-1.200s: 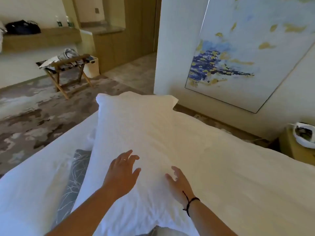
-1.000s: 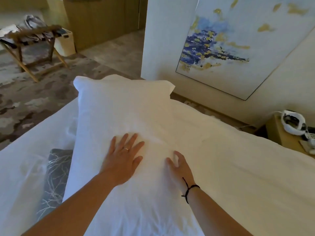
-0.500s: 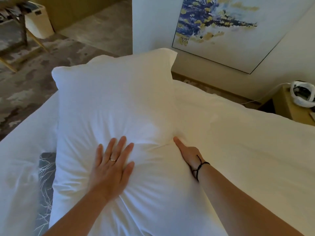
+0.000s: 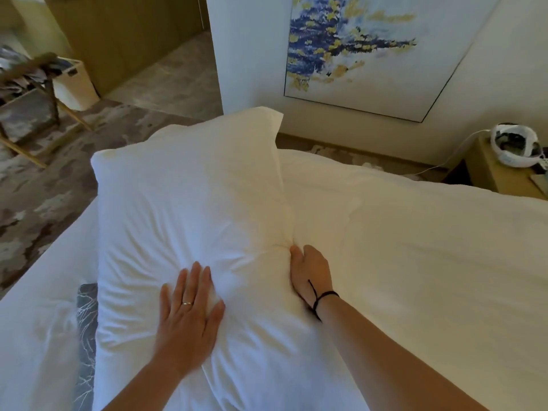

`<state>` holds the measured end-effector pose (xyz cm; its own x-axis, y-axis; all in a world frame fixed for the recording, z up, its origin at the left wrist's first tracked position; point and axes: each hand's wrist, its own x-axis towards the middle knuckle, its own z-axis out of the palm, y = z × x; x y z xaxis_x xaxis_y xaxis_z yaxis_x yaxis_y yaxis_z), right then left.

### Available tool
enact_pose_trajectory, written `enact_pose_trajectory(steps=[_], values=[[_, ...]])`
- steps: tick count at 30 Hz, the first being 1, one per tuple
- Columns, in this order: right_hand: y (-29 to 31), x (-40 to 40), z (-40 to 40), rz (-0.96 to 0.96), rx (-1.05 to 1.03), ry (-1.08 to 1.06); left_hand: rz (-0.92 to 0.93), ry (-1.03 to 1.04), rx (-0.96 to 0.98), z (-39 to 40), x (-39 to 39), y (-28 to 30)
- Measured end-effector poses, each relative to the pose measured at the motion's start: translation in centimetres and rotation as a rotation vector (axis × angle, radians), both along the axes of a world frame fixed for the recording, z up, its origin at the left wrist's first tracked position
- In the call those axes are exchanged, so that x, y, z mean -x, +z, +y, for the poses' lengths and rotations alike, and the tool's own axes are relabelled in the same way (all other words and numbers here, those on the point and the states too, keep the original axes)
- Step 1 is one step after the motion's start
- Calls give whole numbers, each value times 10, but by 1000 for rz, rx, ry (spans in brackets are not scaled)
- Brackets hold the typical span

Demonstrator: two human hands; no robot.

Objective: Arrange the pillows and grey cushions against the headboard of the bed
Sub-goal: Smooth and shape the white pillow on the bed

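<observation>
1. One white pillow (image 4: 189,221) is in hand, lying across the bed's left half, its far corners reaching toward the far edge of the bed.
2. Left hand (image 4: 188,318) is flat on the pillow's near part, fingers straight and slightly spread, pressing in; creases fan out from it.
3. Right hand (image 4: 308,272) is edge-on at the pillow's right side, pushed into the seam where pillow meets white duvet (image 4: 415,262). Its fingers are mostly buried there; whether they pinch fabric, cannot tell.
4. One grey cushion (image 4: 86,327), branch-patterned, shows only as a strip at the pillow's left edge, partly beneath it.
5. Progress, as judged: early. No headboard is in view, so nothing can be counted as placed against it; this pillow and the grey cushion both appear left to set.
6. Bed surface: white bedding, rumpled along the left edge.
7. Room: patterned carpet (image 4: 53,203) left; wooden luggage rack (image 4: 35,84) and white bin (image 4: 75,84) far left; blue-and-gold painting (image 4: 355,54) on the wall; bedside table (image 4: 498,170) at right carrying a white headset (image 4: 516,149).
</observation>
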<state>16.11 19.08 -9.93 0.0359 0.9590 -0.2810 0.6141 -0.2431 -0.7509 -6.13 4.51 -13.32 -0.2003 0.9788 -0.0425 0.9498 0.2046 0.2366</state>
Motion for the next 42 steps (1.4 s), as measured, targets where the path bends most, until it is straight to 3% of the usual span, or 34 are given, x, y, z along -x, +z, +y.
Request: enact_pose_trajectory(steps=[5,11,16,19,21,23,27,31,35,42], values=[[83,-39,-21,60,-221,146,-174,74,-92,-25,-54,61],[198,-122,-66,-234,-565,493,-127,-267,-250,-33,-151,144],[237,-216,-142,-472,-627,695,-24,-505,-434,-4,-212,221],[237,-280,-187,-592,-653,706,83,-768,-168,3,-246,233],[236,-323,-212,-647,-690,654,57,-848,61,0,-274,227],[231,-363,-231,-688,-682,622,81,-885,133,-7,-306,217],[202,-440,-257,-723,-617,492,195,-901,125,-20,-370,196],[158,-510,-267,-670,-393,322,176,-808,103,-35,-423,165],[120,-555,-269,-596,-274,305,324,-770,170,-46,-457,137],[94,-571,-272,-645,-104,380,286,-699,89,-64,-450,124]])
